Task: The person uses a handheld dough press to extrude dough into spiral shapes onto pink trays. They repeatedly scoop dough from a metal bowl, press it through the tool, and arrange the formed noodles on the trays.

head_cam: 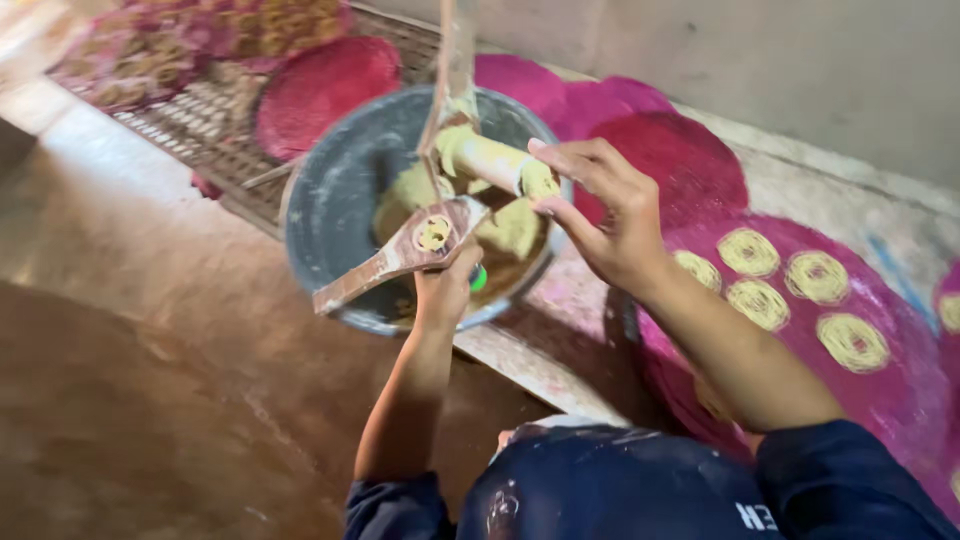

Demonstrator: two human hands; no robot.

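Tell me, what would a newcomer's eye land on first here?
Probably the grey bowl of yellowish dough at centre. Over it, the left hand grips a wooden press, and the right hand pinches a dough roll. Then the bright pink round mats at right, one bearing yellow coils.

Pink mats [700, 160]; yellow coils [817, 277]; rack [200, 130]

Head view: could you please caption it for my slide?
Left hand grips a wooden press over a dough bowl; right hand holds a dough roll.
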